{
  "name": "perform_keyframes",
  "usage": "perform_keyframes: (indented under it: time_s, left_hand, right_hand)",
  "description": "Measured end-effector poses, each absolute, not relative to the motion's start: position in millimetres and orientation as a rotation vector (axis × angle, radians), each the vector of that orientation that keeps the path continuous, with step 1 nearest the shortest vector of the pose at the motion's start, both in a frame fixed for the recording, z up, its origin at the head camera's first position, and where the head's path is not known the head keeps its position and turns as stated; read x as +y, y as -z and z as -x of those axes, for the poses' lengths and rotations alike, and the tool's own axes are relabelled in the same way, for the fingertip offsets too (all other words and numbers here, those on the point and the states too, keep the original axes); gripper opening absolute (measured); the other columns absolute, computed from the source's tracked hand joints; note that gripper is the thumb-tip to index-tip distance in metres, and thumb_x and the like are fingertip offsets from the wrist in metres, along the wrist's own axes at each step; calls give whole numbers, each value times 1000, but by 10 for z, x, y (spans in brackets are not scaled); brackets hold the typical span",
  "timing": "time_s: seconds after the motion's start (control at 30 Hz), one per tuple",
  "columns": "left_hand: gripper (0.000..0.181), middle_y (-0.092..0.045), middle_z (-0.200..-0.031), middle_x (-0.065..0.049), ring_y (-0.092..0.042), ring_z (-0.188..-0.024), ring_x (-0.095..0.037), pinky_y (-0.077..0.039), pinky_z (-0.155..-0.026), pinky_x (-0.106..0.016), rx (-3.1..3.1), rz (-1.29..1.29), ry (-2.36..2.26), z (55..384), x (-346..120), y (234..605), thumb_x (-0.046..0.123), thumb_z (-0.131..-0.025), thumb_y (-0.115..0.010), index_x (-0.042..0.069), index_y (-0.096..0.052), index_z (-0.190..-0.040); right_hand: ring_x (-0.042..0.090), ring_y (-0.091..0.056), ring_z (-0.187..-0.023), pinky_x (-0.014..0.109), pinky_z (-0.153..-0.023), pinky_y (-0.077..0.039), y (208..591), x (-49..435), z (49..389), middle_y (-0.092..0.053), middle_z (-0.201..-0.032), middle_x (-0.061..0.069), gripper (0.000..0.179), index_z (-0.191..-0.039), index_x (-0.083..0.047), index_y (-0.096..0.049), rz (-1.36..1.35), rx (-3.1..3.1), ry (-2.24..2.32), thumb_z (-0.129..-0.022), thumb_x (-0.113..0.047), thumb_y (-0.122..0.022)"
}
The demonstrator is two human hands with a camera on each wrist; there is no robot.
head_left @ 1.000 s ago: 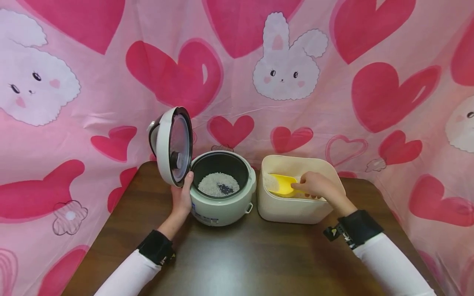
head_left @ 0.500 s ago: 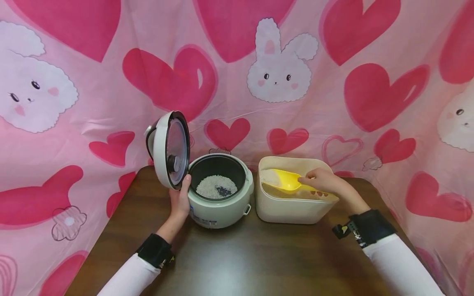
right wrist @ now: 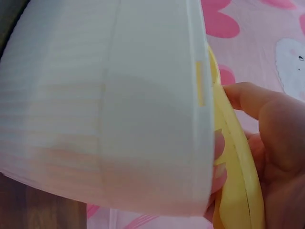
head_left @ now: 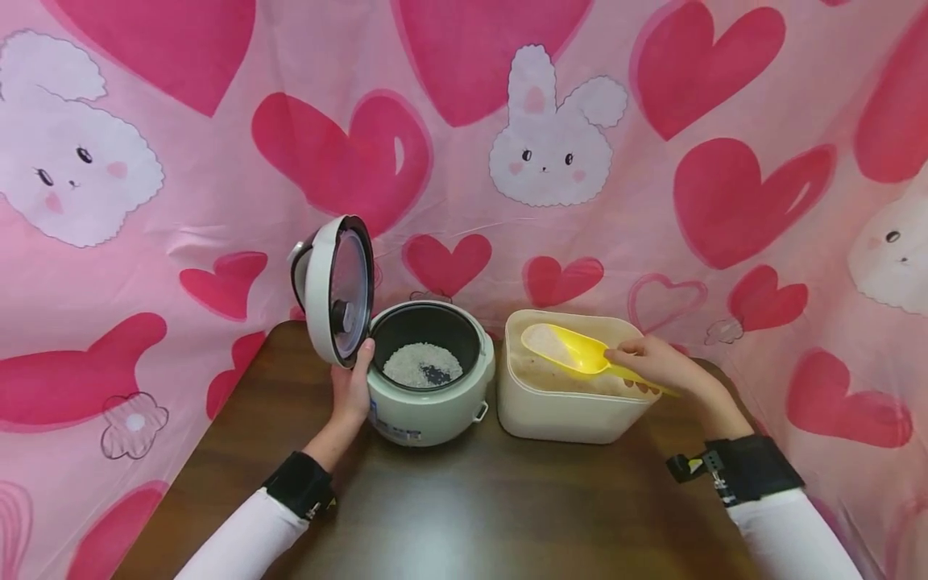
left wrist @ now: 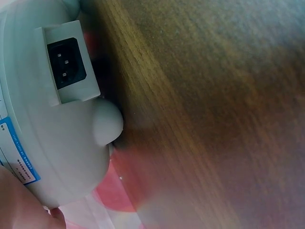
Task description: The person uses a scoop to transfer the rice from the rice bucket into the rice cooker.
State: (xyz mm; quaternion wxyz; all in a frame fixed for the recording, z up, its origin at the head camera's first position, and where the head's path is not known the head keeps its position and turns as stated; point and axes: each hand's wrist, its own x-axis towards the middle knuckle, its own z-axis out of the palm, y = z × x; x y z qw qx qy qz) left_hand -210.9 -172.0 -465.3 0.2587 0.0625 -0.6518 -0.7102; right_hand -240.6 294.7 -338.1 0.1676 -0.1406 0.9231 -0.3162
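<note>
My right hand [head_left: 656,364] grips the handle of a yellow scoop [head_left: 593,356], with white rice [head_left: 547,342] in its bowl. The scoop is over the opening of a cream-coloured rice bin [head_left: 554,415]. In the right wrist view, thumb and fingers wrap the scoop's handle [right wrist: 238,167] beside the bin's wall [right wrist: 143,119]. To the left stands a pale green rice cooker [head_left: 428,423], its lid [head_left: 319,290] raised, with rice [head_left: 413,364] in the dark inner pot. My left hand [head_left: 351,393] holds the cooker's left side, thumb up at the rim under the lid.
Both containers stand side by side near the back of a dark wooden table [head_left: 449,515]. A pink cloth [head_left: 464,185] with hearts and rabbits hangs close behind. A power socket [left wrist: 66,62] shows on the cooker in the left wrist view.
My right hand has lifted the scoop up out of the bin and drawn slightly right; rice now shows in its bowl. The left hand stays at the cooker.
</note>
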Motion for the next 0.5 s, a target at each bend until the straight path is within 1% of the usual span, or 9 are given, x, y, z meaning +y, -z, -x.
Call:
perform_keyframes:
  time_s: [0.07, 0.27, 0.4, 0.5]
  left_hand:
    - [52, -54, -149, -20, -49, -132, -18, -32, -115, -26, -1766, -169, 1923, 2112, -1721, 4649, 19, -102, -58, -3, -49, -148]
    - [49, -57, -146, -22, -51, -121, -5, -34, -111, -22, -1752, -189, 1899, 2127, -1726, 4668, 19, -102, -58, -4, -51, -146]
    - [51, -56, -146, -22, -51, -120, -4, -34, -111, -22, -1766, -191, 1902, 2127, -1714, 4674, 20, -102, -58, -4, -50, -146]
    - [52, -55, -147, -22, -51, -122, -4, -34, -111, -22, -1762, -192, 1908, 2129, -1700, 4671, 21, -102, -58, -4, -49, -147]
  right_hand:
    - [25, -53, -55, 28, -50, -47, 3409, 2949, 2389, -61, -75, 15, 35, -97, -2, -66, 415, 2611, 944, -106, -35, -59]
    - [25, -51, -54, 28, -48, -45, 3396, 2867, 2423, -60, -74, 17, 35, -93, 0, -63, 465, 2595, 987, -106, -32, -59]
    - [25, -50, -52, 29, -48, -43, 3317, 2799, 2410, -60, -75, 22, 34, -93, -1, -63, 470, 2598, 970, -106, -32, -59]
    - [25, -50, -53, 29, -48, -43, 3250, 2727, 2412, -59, -74, 20, 35, -93, -2, -63, 485, 2612, 955, -106, -35, -59]
